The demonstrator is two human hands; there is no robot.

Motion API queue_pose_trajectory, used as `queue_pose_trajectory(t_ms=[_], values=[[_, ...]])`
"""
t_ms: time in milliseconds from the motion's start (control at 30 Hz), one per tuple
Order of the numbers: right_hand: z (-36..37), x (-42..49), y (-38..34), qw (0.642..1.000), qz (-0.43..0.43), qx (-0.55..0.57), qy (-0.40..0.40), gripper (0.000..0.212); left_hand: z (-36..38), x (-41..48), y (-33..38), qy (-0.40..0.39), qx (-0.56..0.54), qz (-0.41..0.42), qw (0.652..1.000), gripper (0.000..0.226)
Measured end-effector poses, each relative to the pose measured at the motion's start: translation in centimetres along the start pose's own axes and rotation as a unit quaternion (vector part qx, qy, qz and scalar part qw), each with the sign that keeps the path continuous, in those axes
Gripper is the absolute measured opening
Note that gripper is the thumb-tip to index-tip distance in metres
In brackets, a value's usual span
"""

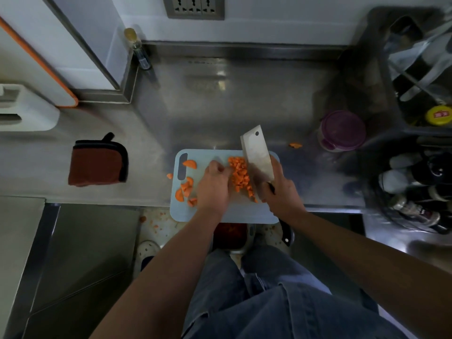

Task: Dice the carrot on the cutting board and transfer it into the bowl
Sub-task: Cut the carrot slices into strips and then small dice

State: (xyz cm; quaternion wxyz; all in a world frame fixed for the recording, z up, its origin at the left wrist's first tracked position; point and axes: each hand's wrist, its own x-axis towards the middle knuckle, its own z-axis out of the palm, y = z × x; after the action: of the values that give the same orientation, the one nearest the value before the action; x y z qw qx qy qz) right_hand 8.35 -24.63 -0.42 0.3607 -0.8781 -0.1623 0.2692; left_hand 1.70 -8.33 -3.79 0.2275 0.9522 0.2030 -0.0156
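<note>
A pale blue cutting board point(208, 155) lies at the counter's front edge. A pile of diced carrot point(239, 174) sits in its middle, and several half-round carrot slices point(184, 189) lie on its left side. My right hand point(281, 192) grips the handle of a cleaver point(258, 155), whose blade stands right of the dice. My left hand point(215, 184) is curled with its fingers against the left side of the pile. A metal bowl point(244, 245) holding carrot bits shows below the counter edge, partly hidden by my arms.
A red pot holder point(97, 162) lies left of the board. A purple-lidded jar point(342, 130) stands at the right, near a stray carrot piece point(295, 145). Dark bottles and a rack crowd the far right. Carrot bits lie scattered on the floor point(156, 223).
</note>
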Motion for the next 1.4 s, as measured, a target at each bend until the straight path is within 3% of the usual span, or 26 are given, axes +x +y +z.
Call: queue_pose_trajectory(t_ms=[133,367,567,733,1133,1400], values=[[-0.2,-0.3,-0.1,1.0,0.005,0.004,-0.012,0.068,0.3,1.1,0.6,-0.005,0.014,0.076,0.997,0.022],[-0.2,-0.1,0.2,0.999,0.016,0.017,-0.023,0.066,-0.1,2.0,0.6,-0.044,0.139,0.082,0.986,0.025],[-0.4,0.2,0.1,1.0,0.017,0.016,-0.011,0.067,-0.4,2.3,0.0,0.012,-0.002,0.032,0.999,0.018],[-0.4,0.3,-0.1,1.0,0.002,0.017,-0.008,0.065,-1.3,2.0,-0.9,0.091,-0.098,-0.026,0.991,0.016],[1.5,-0.5,-1.1,0.999,-0.019,0.001,-0.05,0.07,-1.1,0.0,-2.6,-0.06,0.077,-0.03,0.995,0.022],[1.8,-0.8,-1.2,0.998,-0.027,-0.011,-0.054,0.071,-1.6,-1.6,-3.1,-0.036,0.067,-0.014,0.997,0.035]])
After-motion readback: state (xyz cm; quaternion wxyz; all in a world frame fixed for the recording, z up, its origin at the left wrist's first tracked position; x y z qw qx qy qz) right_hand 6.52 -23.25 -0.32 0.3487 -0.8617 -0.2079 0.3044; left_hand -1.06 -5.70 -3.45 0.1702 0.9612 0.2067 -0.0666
